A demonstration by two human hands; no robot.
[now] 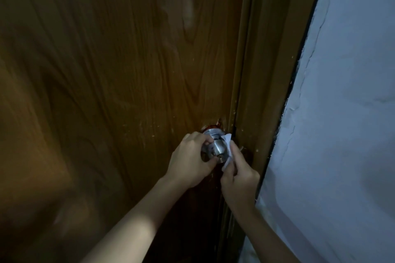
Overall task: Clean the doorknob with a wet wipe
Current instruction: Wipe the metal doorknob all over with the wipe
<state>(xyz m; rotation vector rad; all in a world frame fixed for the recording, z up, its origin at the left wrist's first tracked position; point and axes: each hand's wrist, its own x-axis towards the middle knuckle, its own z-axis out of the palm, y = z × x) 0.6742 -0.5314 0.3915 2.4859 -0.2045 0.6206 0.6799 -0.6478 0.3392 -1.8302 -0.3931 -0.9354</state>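
Observation:
A round silver doorknob (pixel 218 149) sticks out of a brown wooden door (pixel 119 66), near its right edge. My left hand (pixel 190 160) grips the knob from the left, fingers and thumb curled round its rim. My right hand (pixel 238 175) pinches a white wet wipe (pixel 228 145) and holds it against the knob's right side. Part of the knob is hidden behind the wipe and my fingers.
The wooden door frame (pixel 263 83) runs just right of the knob. Beyond it stands a pale, cracked wall (pixel 346 113). The light is dim.

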